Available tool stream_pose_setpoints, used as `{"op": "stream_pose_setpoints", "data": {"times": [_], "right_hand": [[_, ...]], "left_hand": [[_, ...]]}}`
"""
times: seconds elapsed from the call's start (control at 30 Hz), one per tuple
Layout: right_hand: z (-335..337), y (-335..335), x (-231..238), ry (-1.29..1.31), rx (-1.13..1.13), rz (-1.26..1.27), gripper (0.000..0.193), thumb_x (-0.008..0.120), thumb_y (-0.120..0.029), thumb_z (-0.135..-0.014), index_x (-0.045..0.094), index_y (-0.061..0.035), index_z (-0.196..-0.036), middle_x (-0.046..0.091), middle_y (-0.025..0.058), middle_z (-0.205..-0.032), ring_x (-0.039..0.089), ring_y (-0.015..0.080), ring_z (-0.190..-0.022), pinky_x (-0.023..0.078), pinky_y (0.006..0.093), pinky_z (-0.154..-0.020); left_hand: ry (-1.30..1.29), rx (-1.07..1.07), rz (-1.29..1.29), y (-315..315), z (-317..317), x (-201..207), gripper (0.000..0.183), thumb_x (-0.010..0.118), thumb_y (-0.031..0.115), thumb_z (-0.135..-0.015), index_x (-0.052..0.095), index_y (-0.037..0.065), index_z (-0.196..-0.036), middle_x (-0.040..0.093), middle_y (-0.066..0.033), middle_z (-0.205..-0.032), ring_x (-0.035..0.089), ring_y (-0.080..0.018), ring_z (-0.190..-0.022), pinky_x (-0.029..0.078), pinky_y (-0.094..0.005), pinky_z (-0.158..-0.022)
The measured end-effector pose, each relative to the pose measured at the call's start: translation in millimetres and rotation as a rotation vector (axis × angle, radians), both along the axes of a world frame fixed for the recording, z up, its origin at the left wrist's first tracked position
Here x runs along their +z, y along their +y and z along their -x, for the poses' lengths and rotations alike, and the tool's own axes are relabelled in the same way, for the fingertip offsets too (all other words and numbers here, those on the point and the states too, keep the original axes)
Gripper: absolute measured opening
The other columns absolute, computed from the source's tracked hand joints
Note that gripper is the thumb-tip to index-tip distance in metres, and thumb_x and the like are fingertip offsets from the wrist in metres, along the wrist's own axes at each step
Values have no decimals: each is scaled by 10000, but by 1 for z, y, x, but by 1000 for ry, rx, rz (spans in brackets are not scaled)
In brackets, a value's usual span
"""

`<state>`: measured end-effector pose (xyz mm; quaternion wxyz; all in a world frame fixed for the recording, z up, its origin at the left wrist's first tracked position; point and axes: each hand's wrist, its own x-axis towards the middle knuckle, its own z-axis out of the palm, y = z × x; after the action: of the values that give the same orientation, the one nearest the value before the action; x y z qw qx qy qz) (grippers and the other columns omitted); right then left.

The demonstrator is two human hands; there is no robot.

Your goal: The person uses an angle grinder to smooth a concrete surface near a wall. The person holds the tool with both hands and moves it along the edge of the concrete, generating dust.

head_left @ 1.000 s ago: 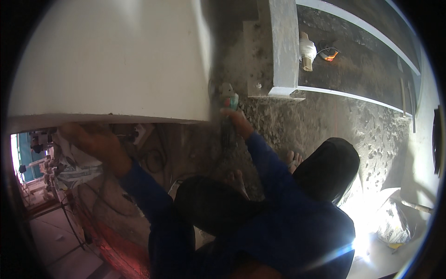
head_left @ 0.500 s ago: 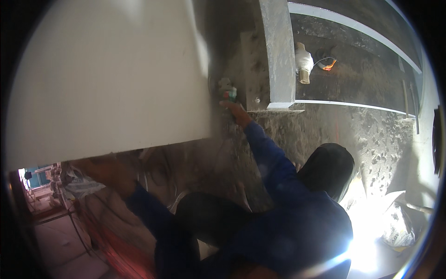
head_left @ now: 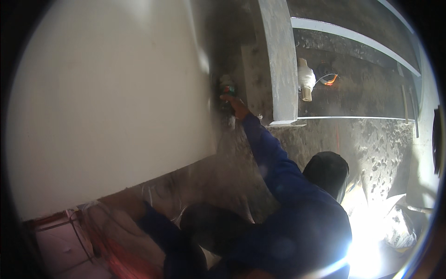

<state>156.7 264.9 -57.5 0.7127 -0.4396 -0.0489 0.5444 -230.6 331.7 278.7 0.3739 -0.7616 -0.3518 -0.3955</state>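
Note:
My right hand (head_left: pixel 238 107) is closed around a small power tool (head_left: pixel 227 88) with a green and red body, probably a grinder. The tool is in the dusty gap between a large white board (head_left: pixel 111 102) and a grey, dust-covered wall; its working end is too hazy to make out. At the board's lower edge is my left hand (head_left: pixel 124 203), dim and blurred. Its fingers are at or behind that edge, so their grip does not show. My blue sleeves come up from below.
A grey upright post (head_left: pixel 281 69) stands right of the tool. Beyond it are a white-wrapped fitting (head_left: pixel 306 80) and an orange-tipped cable (head_left: pixel 331 81) on the dark wall. A bright light (head_left: pixel 364 237) glares at lower right, beside a plastic bag (head_left: pixel 398 228). Reddish sheeting (head_left: pixel 118 253) lies at lower left.
The board's lower edge now sits lower and slopes more, covering the opening at far left. My left hand appears lower and further right. The view has shifted slightly; my right hand still holds the tool.

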Motion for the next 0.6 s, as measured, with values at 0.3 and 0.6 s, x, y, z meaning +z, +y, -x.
{"op": "stream_pose_setpoints", "data": {"times": [0.3, 0.6], "right_hand": [[-62, 51, 9, -31, 95, 143, 500, 805, -393, -828, 649, -84, -1189, 644, 28, -1021, 646, 145, -917, 546, 327, -812], [-95, 75, 7, -81, 88, 98, 562, 806, -374, -815, 623, -84, -1260, 655, 65, -1058, 650, 182, -1003, 542, 362, -834]], "left_hand": [[-132, -105, 149, -5, -16, 3, 519, 578, 237, -1023, 422, -15, -1448, 452, -260, -1437, 487, -404, -1302, 414, -486, -1108], [-139, -111, 194, -8, -16, 7, 520, 532, 225, -1044, 369, -9, -1479, 390, -273, -1481, 420, -420, -1355, 374, -503, -1134]]}}
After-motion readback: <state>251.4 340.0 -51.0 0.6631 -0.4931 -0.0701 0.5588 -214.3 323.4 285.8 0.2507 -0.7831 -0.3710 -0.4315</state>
